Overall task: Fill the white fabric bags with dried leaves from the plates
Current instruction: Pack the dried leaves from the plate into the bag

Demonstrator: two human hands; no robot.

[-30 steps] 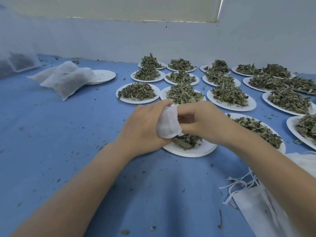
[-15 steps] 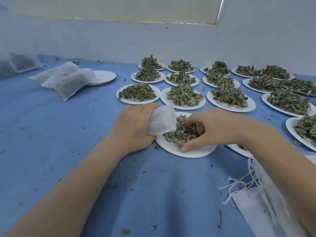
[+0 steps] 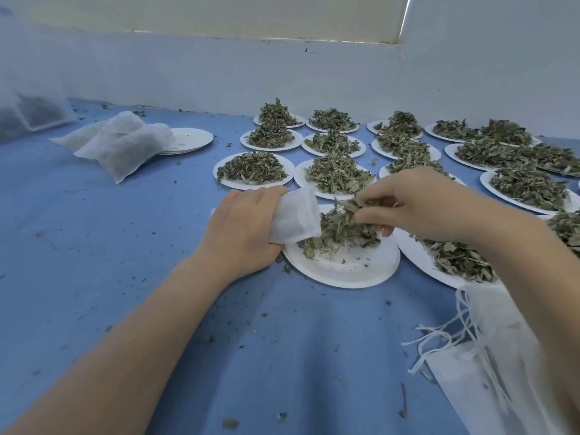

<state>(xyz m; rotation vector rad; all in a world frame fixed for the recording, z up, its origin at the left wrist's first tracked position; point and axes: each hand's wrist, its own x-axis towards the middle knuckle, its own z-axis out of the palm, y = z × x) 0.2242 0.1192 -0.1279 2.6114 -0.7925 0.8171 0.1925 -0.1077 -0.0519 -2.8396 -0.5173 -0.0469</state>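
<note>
My left hand (image 3: 241, 227) grips a small white fabric bag (image 3: 295, 218) at the left rim of the nearest white plate (image 3: 345, 268). The bag's mouth faces right, toward the pile of dried leaves (image 3: 342, 227) on that plate. My right hand (image 3: 417, 202) pinches a bunch of those leaves and holds it just above the pile, close to the bag's mouth. Half of the plate's surface is bare, with crumbs on it.
Several more plates of dried leaves (image 3: 339, 174) cover the blue table's far and right side. Filled white bags (image 3: 125, 146) lie on a stack of bare plates (image 3: 191, 139) at far left. Flat bags with strings (image 3: 489, 365) lie near right. A white wall stands behind.
One second ago both hands held the bag above the plate. My right hand then dropped onto the leaves, gathered a bunch and now lifts it toward the bag's mouth.
</note>
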